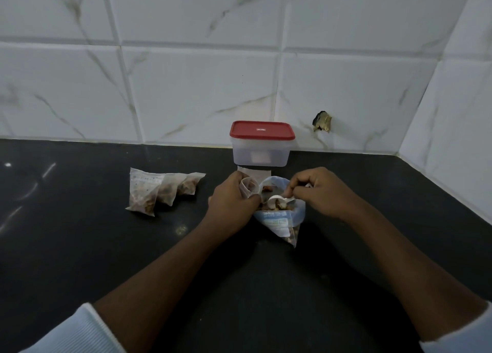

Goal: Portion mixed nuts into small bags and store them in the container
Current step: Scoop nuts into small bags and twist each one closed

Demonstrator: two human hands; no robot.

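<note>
A large blue-printed bag of mixed nuts (281,221) stands open on the black counter (80,246). My left hand (231,201) holds a small clear bag (250,186) open at the big bag's left rim. My right hand (316,193) grips the handle of a white scoop (275,201) whose bowl lies on the nuts inside the big bag. Three small filled bags (159,190) lie in a row to the left. A clear container (260,150) with a red lid (262,130), shut, stands behind against the wall.
A flat stack of small clear bags (254,171) lies just in front of the container. White marble-look tiled walls (186,86) meet in a corner at the right, with a chipped hole (322,121) in one tile.
</note>
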